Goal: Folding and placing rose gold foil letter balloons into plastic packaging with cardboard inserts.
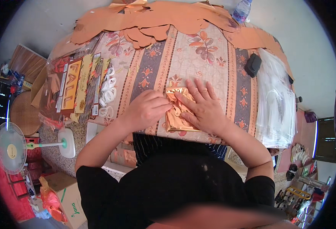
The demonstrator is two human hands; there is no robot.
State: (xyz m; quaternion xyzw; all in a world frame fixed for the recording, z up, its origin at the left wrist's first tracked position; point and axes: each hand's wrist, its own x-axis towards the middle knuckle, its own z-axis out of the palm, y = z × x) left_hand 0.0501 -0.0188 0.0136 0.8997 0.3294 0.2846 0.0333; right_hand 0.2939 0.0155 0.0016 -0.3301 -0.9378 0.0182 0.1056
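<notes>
A shiny gold foil piece (pixel 177 124), folded flat into a rectangle like a deflated balloon, lies near the front edge of the cloth-covered table. My left hand (pixel 149 110) comes at it from the left, thumb and fingers pinched together at a part of the foil near its middle. Across the foil's right side my right hand (pixel 204 108) lies flat, fingers spread, pressing it down. Part of the foil is hidden under both hands.
Clear packets (pixel 70 86) with printed cards lie on the table's left, beside white ribbon coils (pixel 107 89). Clear plastic bags (pixel 276 103) and a black object (pixel 253 65) are on the right. Orange scalloped sheets (pixel 149 19) and a bottle (pixel 242 10) line the far edge.
</notes>
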